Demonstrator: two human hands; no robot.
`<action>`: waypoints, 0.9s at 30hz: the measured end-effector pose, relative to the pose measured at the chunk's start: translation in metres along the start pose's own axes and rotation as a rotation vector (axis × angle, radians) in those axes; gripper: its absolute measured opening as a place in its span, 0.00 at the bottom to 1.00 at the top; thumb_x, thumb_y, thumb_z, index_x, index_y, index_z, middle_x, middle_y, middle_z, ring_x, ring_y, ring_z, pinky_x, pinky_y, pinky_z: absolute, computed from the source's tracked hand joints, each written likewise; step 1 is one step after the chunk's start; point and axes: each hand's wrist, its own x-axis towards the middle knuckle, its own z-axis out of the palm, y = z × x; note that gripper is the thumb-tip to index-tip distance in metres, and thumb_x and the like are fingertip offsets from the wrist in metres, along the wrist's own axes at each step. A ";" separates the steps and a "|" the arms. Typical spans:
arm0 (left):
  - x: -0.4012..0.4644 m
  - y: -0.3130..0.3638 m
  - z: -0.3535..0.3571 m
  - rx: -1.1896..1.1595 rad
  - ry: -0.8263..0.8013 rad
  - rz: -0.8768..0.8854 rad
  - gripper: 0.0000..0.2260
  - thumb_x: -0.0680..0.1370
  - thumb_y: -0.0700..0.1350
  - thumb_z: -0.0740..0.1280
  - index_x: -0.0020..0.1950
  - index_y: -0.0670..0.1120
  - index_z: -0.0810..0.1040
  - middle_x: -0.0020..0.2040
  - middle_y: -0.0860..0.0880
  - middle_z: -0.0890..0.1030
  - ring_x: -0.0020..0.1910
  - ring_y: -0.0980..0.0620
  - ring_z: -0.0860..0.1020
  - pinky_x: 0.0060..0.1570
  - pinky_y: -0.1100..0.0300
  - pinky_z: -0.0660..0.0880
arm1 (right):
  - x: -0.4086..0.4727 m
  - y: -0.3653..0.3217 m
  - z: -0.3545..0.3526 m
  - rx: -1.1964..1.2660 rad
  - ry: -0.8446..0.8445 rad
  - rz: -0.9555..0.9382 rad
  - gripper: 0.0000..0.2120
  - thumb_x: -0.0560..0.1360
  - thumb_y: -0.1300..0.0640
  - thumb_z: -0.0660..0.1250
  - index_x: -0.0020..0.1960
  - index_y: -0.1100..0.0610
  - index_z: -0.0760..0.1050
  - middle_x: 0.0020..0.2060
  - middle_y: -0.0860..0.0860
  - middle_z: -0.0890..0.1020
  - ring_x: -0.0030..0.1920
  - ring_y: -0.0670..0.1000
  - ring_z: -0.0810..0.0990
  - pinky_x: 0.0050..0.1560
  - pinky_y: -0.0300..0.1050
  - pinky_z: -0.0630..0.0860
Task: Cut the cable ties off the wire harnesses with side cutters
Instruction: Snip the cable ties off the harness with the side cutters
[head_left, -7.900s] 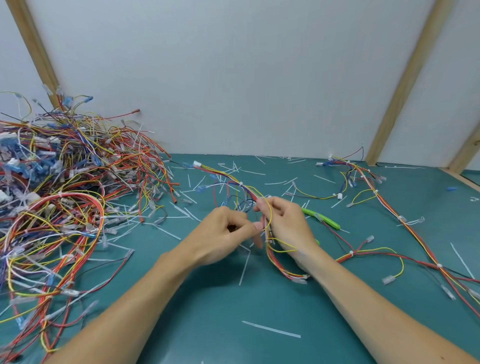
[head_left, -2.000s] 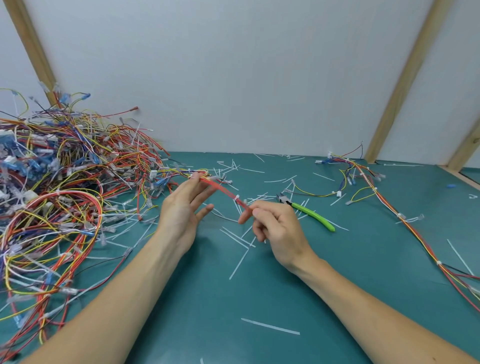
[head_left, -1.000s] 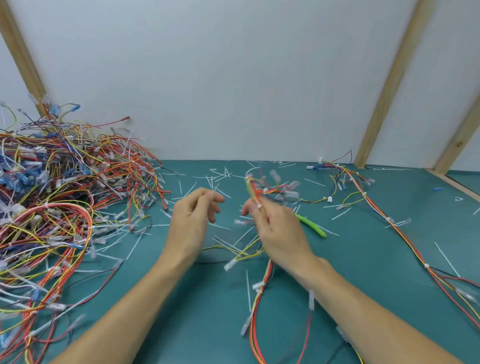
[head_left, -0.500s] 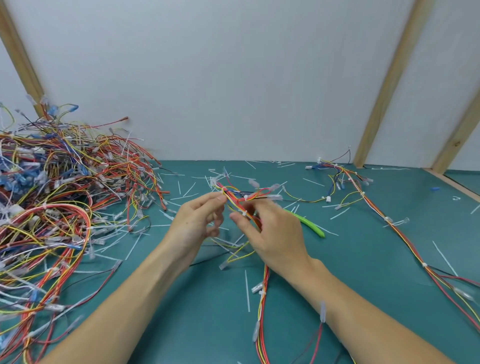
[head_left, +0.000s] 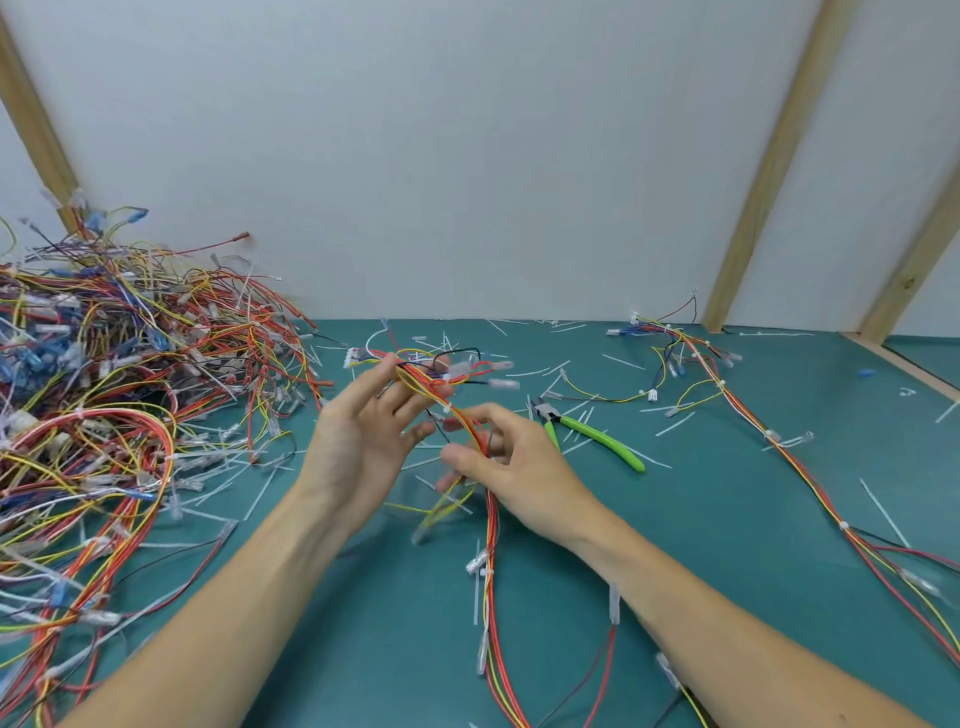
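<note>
Both hands are holding one wire harness (head_left: 470, 426): left hand (head_left: 363, 441) with straight fingers, right hand (head_left: 511, 462) pinching it. Side cutters (head_left: 587, 431) are lying just right.

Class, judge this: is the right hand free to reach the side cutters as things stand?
Probably not yet: the right hand holds the harness. The cutters lie just to its right on the mat, nothing between.
</note>
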 end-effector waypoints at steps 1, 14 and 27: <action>0.001 -0.002 0.001 0.026 0.013 -0.005 0.13 0.79 0.54 0.63 0.46 0.52 0.85 0.52 0.51 0.86 0.50 0.55 0.82 0.49 0.57 0.71 | 0.000 -0.001 0.000 0.050 0.005 0.023 0.05 0.81 0.61 0.71 0.56 0.55 0.80 0.36 0.48 0.84 0.36 0.53 0.86 0.45 0.42 0.82; 0.007 0.006 -0.020 0.086 0.325 0.130 0.08 0.84 0.48 0.61 0.45 0.53 0.70 0.45 0.59 0.83 0.41 0.59 0.78 0.51 0.56 0.70 | -0.006 -0.025 -0.028 0.413 -0.361 0.430 0.21 0.83 0.40 0.57 0.49 0.53 0.81 0.29 0.49 0.74 0.19 0.43 0.66 0.21 0.36 0.68; 0.014 -0.010 -0.027 0.147 0.489 -0.124 0.10 0.84 0.51 0.61 0.47 0.50 0.77 0.44 0.50 0.82 0.38 0.56 0.83 0.43 0.56 0.75 | -0.005 -0.016 -0.017 -0.544 -0.021 -0.158 0.13 0.87 0.53 0.59 0.48 0.51 0.80 0.26 0.44 0.67 0.30 0.48 0.66 0.35 0.48 0.65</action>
